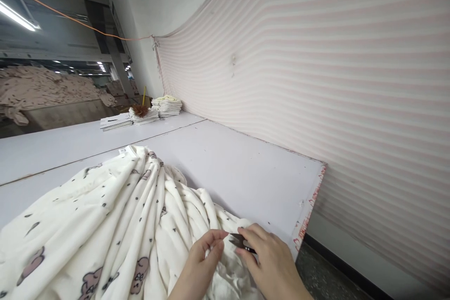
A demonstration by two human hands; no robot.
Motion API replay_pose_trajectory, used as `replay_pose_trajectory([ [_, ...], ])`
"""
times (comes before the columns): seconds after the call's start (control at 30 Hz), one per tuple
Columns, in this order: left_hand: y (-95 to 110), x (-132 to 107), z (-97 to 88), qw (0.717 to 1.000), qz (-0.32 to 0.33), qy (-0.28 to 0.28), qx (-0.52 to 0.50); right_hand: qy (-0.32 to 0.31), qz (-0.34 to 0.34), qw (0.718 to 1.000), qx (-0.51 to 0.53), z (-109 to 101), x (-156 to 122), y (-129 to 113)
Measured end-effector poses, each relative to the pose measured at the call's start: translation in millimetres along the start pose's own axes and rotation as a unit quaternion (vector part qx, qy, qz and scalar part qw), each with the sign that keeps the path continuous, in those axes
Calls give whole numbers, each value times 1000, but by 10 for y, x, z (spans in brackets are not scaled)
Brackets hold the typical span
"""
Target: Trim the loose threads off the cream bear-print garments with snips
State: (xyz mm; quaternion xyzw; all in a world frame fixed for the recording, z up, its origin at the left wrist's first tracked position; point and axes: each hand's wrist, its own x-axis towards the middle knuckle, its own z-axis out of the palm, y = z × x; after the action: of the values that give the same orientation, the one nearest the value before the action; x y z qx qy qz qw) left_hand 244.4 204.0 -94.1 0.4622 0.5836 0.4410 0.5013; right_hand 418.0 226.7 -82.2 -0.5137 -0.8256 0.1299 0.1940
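Observation:
A cream fleece fabric (116,225) printed with small bears and dark specks lies bunched on the white table (239,168). At its near right edge my left hand (198,262) pinches a fold of the fabric, fingers closed. My right hand (270,262) is closed on small dark thread snips (241,241), whose blades point left toward the pinched fold and my left fingertips. Both hands sit close together near the table's right corner.
A pink-and-white striped cloth (333,79) hangs along the wall to the right. Stacks of folded pieces (167,105) and papers (116,122) sit at the table's far end. A heap of beige fabric (42,86) lies beyond. The floor (326,281) drops off right of the table edge.

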Motion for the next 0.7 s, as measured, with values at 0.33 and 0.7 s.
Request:
replay_pose_trajectory([
  [0.33, -108, 73, 17, 999, 3, -17, -39, -7, 41, 991, 126, 0, 33, -45],
  [0.7, -197, 109, 17, 998, 5, -12, -55, 23, 56, 964, 258, 63, 84, 27],
])
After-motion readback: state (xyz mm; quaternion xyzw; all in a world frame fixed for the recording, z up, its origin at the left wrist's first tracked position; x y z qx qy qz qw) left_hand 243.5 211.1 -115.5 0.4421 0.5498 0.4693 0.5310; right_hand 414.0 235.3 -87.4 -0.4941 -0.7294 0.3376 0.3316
